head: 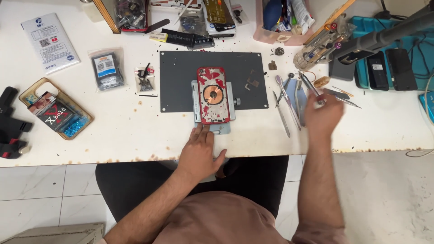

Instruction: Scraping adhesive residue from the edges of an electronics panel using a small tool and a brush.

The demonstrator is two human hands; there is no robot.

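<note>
counter (117,135): white, smooth, slightly glossy, rust-speckled front edge
dark grey rectangular mat (181,81): matt
red phone back (213,95): chipped, glossy
slim metal tweezers (282,115): shiny
grey clamp (230,101): brushed metal

mat (181,81): dark grey, plain, the landmark
phone back (210,95): red with patchy silver-white scraping and a copper ring at its middle, on the mat's lower edge
clamp (231,100): pale grey-blue metal, under the phone back
table (117,131): white, brown specks along the near edge, below the mat
tray (361,27): teal, far right of the mat
bin (266,36): pink, above the mat's right corner
</note>
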